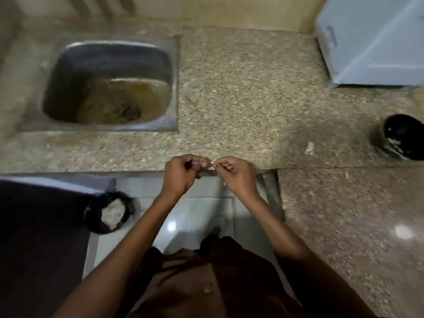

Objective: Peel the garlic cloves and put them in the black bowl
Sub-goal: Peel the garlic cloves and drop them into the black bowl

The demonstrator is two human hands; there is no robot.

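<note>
Fingertips of left hand (pixel 181 173) and right hand (pixel 236 174) curled, pinching 1 small garlic clove (pixel 212 162) between them, over the granite counter (pixel 241 99) edge. Loose pale clove or peel scrap (pixel 309 148) at 2 o'clock. Black bowl (pixel 402 136) at 3 o'clock, well apart. Steel sink (pixel 110 86) at 10 o'clock. Black bin (pixel 110 212) at 8 o'clock.

Bench (pixel 241 88): speckled granite-like stone, polished, glossier on the rt side where a light spot reflects. Sink (pixel 110 86): stainless-looking metal, dull sheen, bottom stained brownish. Black bowl (pixel 401 136): glossy, smooth, w/ highlights on the rim. White box (pixel 371 40) at back rt: smooth, matt, plastic-looking. Floor (pixel 197 216): pale tiles, shiny, reflecting light. Bin (pixel 110 212) on the floor: black liner, plastic-looking, slight gloss. Clothing (pixel 206 283): brown cloth, matt.
</note>
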